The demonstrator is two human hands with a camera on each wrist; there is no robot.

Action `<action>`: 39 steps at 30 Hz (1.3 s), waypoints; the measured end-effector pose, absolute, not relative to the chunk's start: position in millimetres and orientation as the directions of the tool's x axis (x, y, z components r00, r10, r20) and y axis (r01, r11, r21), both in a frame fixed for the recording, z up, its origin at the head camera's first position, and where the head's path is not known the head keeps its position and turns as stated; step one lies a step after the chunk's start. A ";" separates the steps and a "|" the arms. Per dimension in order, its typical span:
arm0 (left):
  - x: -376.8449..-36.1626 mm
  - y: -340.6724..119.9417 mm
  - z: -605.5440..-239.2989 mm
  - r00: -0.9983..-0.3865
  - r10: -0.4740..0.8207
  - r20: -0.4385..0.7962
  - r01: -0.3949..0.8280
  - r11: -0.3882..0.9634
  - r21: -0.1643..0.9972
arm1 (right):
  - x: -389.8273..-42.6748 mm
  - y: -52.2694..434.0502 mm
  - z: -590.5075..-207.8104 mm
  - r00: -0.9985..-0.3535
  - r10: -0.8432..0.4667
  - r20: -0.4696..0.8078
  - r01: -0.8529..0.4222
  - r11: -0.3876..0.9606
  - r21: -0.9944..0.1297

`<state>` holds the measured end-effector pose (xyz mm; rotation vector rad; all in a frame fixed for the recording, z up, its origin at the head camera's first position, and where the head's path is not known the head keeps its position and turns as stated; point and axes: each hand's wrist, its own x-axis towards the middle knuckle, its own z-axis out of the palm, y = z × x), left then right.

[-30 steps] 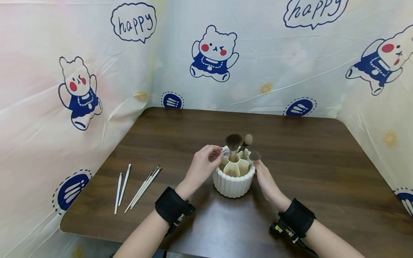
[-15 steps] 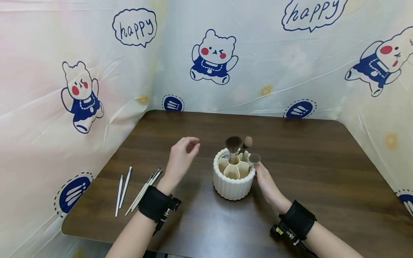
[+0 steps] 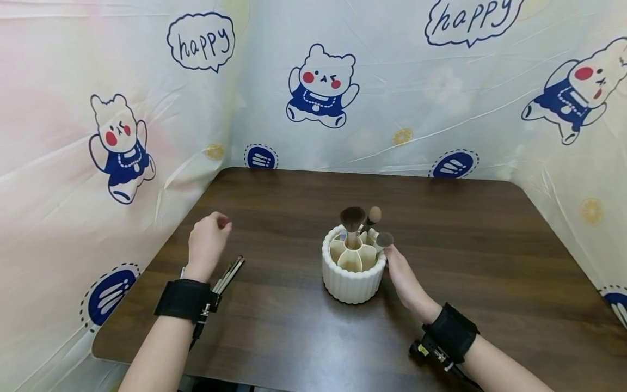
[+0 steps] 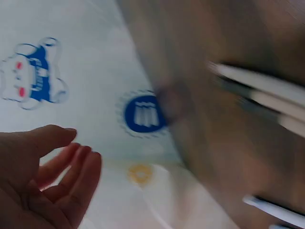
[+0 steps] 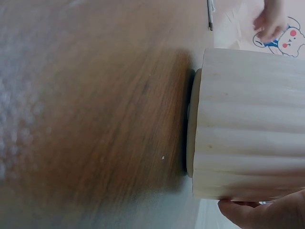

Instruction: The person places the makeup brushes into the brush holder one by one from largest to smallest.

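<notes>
Brush holder, one, cream, ribbed, compartmented: upright on the brown table before you. Contents include a dark brush upright in the central compartment and a tan-headed brush behind it. Your right hand: touching the holder's right side; whether its fingers curl round cannot be told. Your left hand: empty, fingers loosely bent, thumb and fingertips narrowly apart, near slim pale brushes lying on the table.

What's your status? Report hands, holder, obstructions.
Left hand empty, near slim sticks. Right hand touching holder. Holder upright, partly filled. Nothing visibly blocking.
</notes>
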<state>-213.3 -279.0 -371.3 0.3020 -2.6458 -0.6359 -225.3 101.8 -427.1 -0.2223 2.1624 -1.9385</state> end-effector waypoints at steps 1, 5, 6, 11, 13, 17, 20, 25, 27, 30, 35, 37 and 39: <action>-211.9 -284.8 -373.6 -0.905 -0.310 0.292 -0.151 0.874 0.462 | -225.0 101.6 -427.0 -0.963 -0.262 -0.066 0.038 0.110 -0.993; -208.4 -304.3 -385.7 -0.895 -0.394 0.208 -0.279 0.860 0.428 | -224.6 101.2 -427.1 -0.962 -0.267 -0.056 0.027 0.112 -0.993; -207.5 -309.0 -389.1 -0.885 -0.418 0.204 -0.306 0.854 0.422 | -224.7 100.9 -427.3 -0.962 -0.267 -0.055 0.026 0.111 -0.993; -202.6 -329.8 -405.8 -0.853 -0.486 0.188 -0.389 0.834 0.392 | -225.8 99.7 -428.1 -0.965 -0.257 -0.057 0.027 0.120 -0.992; -200.9 -335.5 -411.3 -0.855 -0.494 0.159 -0.410 0.830 0.378 | -226.5 99.3 -428.4 -0.968 -0.245 -0.061 0.032 0.120 -0.992; -199.0 -342.7 -418.5 -0.870 -0.488 0.063 -0.444 0.833 0.330 | -227.4 98.9 -428.4 -0.971 -0.233 -0.058 0.031 0.115 -0.993; -198.2 -345.0 -421.6 -0.873 -0.488 -0.009 -0.467 0.830 0.305 | -227.2 99.4 -428.3 -0.970 -0.237 -0.055 0.026 0.121 -0.992; -196.9 -345.8 -425.0 -0.858 -0.506 -0.094 -0.508 0.804 0.309 | -227.5 99.9 -429.7 -0.969 -0.243 -0.048 0.016 0.133 -0.991; -196.8 -346.3 -426.4 -0.850 -0.514 -0.115 -0.523 0.794 0.312 | -227.7 100.0 -430.3 -0.969 -0.243 -0.047 0.014 0.136 -0.991; -197.3 -347.4 -427.9 -0.848 -0.515 -0.128 -0.527 0.788 0.320 | -227.4 100.4 -430.2 -0.968 -0.247 -0.045 0.010 0.140 -0.990; -198.5 -347.9 -427.2 -0.860 -0.493 -0.129 -0.506 0.796 0.331 | -227.1 101.6 -429.3 -0.967 -0.250 -0.052 0.018 0.136 -0.991; -199.0 -347.5 -426.7 -0.859 -0.495 -0.129 -0.508 0.797 0.326 | -227.0 101.9 -429.0 -0.968 -0.245 -0.053 0.019 0.142 -0.990; -199.4 -346.8 -425.8 -0.853 -0.507 -0.122 -0.518 0.794 0.318 | -226.4 102.0 -428.0 -0.971 -0.234 -0.056 0.020 0.152 -0.988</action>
